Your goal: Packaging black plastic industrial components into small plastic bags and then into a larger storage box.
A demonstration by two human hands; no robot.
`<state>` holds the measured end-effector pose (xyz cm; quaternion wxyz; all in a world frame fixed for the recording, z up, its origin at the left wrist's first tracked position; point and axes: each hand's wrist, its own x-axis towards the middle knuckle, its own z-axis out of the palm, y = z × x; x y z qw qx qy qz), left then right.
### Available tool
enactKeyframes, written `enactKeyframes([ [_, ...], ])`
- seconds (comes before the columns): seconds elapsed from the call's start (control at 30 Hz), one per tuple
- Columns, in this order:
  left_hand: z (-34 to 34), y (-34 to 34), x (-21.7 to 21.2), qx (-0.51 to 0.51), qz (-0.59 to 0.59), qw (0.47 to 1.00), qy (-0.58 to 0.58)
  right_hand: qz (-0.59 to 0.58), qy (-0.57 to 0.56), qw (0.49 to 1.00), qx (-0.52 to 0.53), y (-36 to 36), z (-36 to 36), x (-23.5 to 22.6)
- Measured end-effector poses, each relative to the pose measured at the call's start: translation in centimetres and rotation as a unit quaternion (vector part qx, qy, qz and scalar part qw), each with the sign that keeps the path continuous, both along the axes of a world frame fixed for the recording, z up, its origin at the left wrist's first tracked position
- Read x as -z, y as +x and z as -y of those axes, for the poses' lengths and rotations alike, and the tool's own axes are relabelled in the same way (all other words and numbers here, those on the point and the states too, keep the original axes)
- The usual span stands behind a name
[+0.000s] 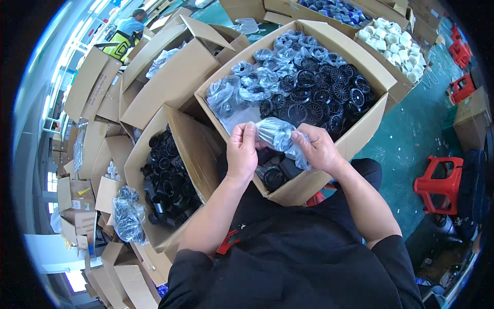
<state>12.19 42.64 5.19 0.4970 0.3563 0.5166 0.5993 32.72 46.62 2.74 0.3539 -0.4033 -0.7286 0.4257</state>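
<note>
Between my two hands a clear plastic bag (278,133) is stretched above the near part of an open cardboard box (368,136). My left hand (243,150) pinches the bag's left end between thumb and fingers. My right hand (318,148) grips its other end, with the bag's tail hanging below the fingers. What the bag holds, if anything, cannot be made out. Inside the box, black spoked wheel-like parts (339,92) lie loose on the right. Similar parts in clear bags (249,82) fill the far left. Dark pieces (275,177) lie below my hands.
At my left stands another open box (135,170) of black round parts (167,177), with more cartons (170,77) behind. White parts (393,46) and blue parts (337,11) fill boxes beyond. Red stools (440,184) stand on the green floor (406,134). A person (133,23) is far left.
</note>
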Motion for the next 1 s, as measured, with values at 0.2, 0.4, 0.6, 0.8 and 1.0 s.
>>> enactKeyframes([
  [0.2, -1.0, -1.4, -1.8, -0.084, -0.328, 0.929, 0.15, -0.137, -0.08, 0.984, 0.077, 0.2, -0.3, 0.4],
  [0.4, -3.6, -4.5, -3.1, -0.141, -0.518, 0.805, 0.251, -0.156, -0.091, 0.98, 0.087, -0.1, -0.1, 0.3],
  [0.6, -4.6, -4.5, -4.7, -0.137, -0.505, 0.835, 0.173, -0.156, -0.11, 0.978, 0.085, 0.3, -0.1, 0.3],
  [0.8, -5.5, -4.4, -5.3, -0.111, -0.5, 0.846, 0.146, -0.172, -0.132, 0.973, 0.082, 0.5, -0.3, 0.3],
  [1.0, -5.4, -2.8, -5.3, -0.09, -0.467, 0.859, 0.187, -0.216, -0.103, 0.967, 0.09, -0.1, 0.0, 0.0],
])
